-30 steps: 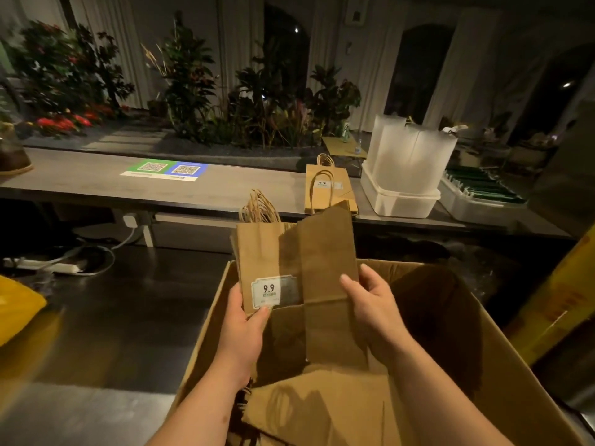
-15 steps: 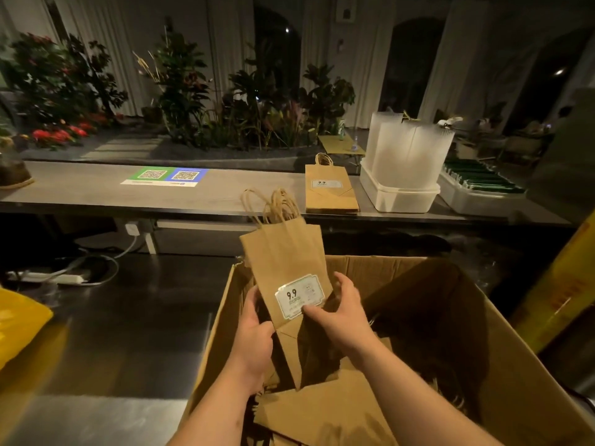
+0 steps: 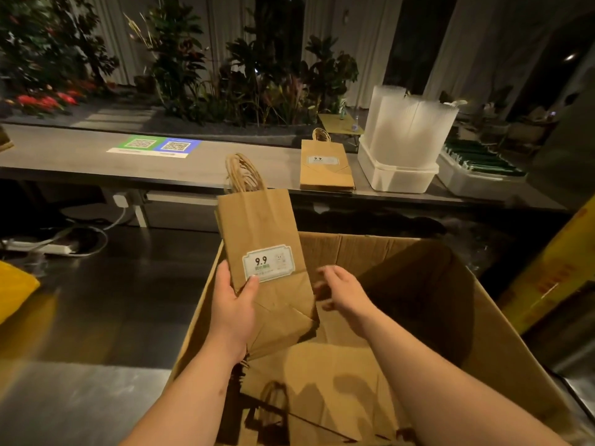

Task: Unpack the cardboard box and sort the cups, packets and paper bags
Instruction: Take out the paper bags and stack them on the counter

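A bundle of flat brown paper bags (image 3: 260, 233) with a white "9.9" label and twisted handles stands upright over the open cardboard box (image 3: 502, 320). My left hand (image 3: 233, 304) grips the bundle at its lower left, thumb on the label. My right hand (image 3: 341, 289) hovers just right of the bundle, fingers loose and blurred, touching nothing I can make out. More brown paper bags (image 3: 322, 381) lie flat inside the box. Another stack of the same bags (image 3: 325, 167) lies on the grey counter (image 3: 80, 162) beyond.
On the counter's right stand white tubs: one holds tall sleeves of clear cups (image 3: 405, 130), another dark green packets (image 3: 483, 162). A QR-code sheet (image 3: 154, 146) lies left. Plants line the back. Yellow objects (image 3: 553, 268) flank the box; a power strip (image 3: 42, 247) lies on the floor.
The bag bundle has risen higher out of the box. My right hand has let go of it and moved off to the right; my left hand still holds it.
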The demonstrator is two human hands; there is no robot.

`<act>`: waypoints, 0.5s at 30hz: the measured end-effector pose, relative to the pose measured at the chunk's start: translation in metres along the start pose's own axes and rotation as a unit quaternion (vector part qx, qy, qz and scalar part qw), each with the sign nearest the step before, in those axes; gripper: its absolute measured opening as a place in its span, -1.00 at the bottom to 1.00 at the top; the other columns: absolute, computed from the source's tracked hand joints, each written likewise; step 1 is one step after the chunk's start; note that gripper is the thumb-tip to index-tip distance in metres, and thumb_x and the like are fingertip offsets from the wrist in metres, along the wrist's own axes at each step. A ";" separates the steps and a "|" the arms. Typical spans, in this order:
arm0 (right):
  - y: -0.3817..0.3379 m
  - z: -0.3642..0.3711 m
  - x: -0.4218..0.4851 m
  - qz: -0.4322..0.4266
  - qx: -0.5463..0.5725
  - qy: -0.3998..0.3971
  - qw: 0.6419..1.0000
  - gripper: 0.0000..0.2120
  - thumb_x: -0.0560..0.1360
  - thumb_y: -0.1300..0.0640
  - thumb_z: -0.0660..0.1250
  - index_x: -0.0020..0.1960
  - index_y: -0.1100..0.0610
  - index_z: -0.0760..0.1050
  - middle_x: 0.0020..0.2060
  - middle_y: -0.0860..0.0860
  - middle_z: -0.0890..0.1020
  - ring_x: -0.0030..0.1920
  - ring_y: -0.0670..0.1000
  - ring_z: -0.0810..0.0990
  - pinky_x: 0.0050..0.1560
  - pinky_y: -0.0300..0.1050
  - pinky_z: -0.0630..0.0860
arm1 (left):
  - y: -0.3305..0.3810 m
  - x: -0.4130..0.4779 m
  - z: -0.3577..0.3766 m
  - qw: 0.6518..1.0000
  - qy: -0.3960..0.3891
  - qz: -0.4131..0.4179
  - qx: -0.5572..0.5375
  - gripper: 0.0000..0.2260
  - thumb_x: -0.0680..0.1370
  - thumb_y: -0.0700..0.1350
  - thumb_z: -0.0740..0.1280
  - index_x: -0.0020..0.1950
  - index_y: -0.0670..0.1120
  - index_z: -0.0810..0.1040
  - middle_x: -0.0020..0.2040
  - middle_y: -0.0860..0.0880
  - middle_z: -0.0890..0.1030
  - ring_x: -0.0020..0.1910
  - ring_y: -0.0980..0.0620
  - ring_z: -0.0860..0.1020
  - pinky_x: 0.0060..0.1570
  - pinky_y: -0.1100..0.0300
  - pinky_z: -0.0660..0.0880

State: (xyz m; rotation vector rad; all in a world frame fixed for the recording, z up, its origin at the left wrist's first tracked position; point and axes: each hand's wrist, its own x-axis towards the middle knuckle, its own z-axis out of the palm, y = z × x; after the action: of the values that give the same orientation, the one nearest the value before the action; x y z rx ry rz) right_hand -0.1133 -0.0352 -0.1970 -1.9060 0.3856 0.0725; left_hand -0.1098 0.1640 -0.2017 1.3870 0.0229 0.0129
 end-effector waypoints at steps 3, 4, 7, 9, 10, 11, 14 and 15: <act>0.046 -0.017 0.010 0.045 -0.330 -0.087 0.939 -0.63 0.56 -0.09 0.43 0.30 0.00 0.49 0.17 -0.01 0.61 0.16 0.01 0.61 0.18 -0.04 0.60 | 0.001 0.004 -0.002 0.999 0.049 0.014 -0.006 -0.71 0.68 -0.08 0.28 0.37 0.17 0.40 0.24 0.10 0.59 0.22 0.03 0.59 0.18 -0.14 0.59; 0.061 -0.016 0.009 0.068 -0.400 -0.132 0.904 -0.54 0.50 -0.09 0.49 0.33 -0.01 0.48 0.19 -0.02 0.60 0.20 0.03 0.59 0.21 -0.04 0.58 | 0.001 0.006 -0.003 0.998 0.060 0.016 -0.004 -0.70 0.68 -0.07 0.28 0.39 0.17 0.39 0.25 0.10 0.58 0.23 0.02 0.58 0.20 -0.18 0.57; 0.087 -0.002 0.003 0.076 -0.490 -0.178 0.850 -0.39 0.37 -0.11 0.59 0.35 -0.05 0.47 0.21 -0.04 0.59 0.25 0.08 0.57 0.29 0.03 0.54 | 0.000 0.008 -0.003 0.997 0.069 0.020 -0.006 -0.70 0.68 -0.07 0.27 0.39 0.17 0.37 0.24 0.11 0.58 0.23 0.01 0.57 0.18 -0.17 0.58; 0.093 0.005 0.007 0.074 -0.509 -0.180 0.838 -0.40 0.38 -0.10 0.60 0.34 0.00 0.49 0.20 0.00 0.61 0.23 0.10 0.59 0.27 0.05 0.56 | 0.000 0.006 -0.001 0.998 0.064 0.021 -0.003 -0.71 0.69 -0.08 0.26 0.38 0.17 0.37 0.22 0.12 0.58 0.21 0.03 0.58 0.12 -0.09 0.60; 0.092 0.006 0.009 0.083 -0.506 -0.185 0.839 -0.43 0.39 -0.08 0.59 0.32 0.02 0.50 0.18 0.01 0.61 0.21 0.10 0.60 0.25 0.04 0.58 | 0.000 0.005 0.000 0.998 0.061 0.021 -0.003 -0.70 0.69 -0.09 0.26 0.38 0.17 0.37 0.22 0.12 0.58 0.21 0.04 0.58 0.10 -0.06 0.60; 0.092 0.005 0.011 0.090 -0.494 -0.190 0.844 -0.46 0.40 -0.05 0.59 0.31 0.02 0.52 0.16 0.01 0.62 0.19 0.09 0.61 0.24 0.02 0.59 | -0.001 0.005 -0.001 0.998 0.060 0.023 -0.002 -0.70 0.69 -0.09 0.26 0.39 0.17 0.37 0.22 0.12 0.58 0.21 0.04 0.58 0.08 -0.04 0.60; 0.082 -0.012 0.012 0.128 -0.370 -0.204 0.897 -0.52 0.50 0.09 0.51 0.38 0.00 0.48 0.14 -0.04 0.60 0.14 -0.01 0.62 0.16 -0.09 0.61 | -0.001 0.006 -0.001 0.997 0.066 0.027 0.005 -0.70 0.69 -0.10 0.26 0.38 0.17 0.37 0.22 0.13 0.58 0.22 0.04 0.57 0.13 -0.06 0.59; 0.075 -0.022 0.010 0.135 -0.316 -0.201 0.917 -0.56 0.55 0.14 0.45 0.40 0.01 0.47 0.13 -0.04 0.60 0.10 -0.03 0.62 0.10 -0.12 0.61 | -0.001 0.007 -0.002 0.997 0.067 0.029 0.006 -0.71 0.69 -0.10 0.26 0.37 0.17 0.37 0.22 0.13 0.58 0.23 0.04 0.57 0.17 -0.09 0.59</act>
State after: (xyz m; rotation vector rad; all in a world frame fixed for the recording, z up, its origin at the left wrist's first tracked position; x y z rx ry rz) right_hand -0.1291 -0.0817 -0.2593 -2.3809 0.3664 0.8504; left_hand -0.1028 0.1662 -0.2034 1.3971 0.0953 0.1549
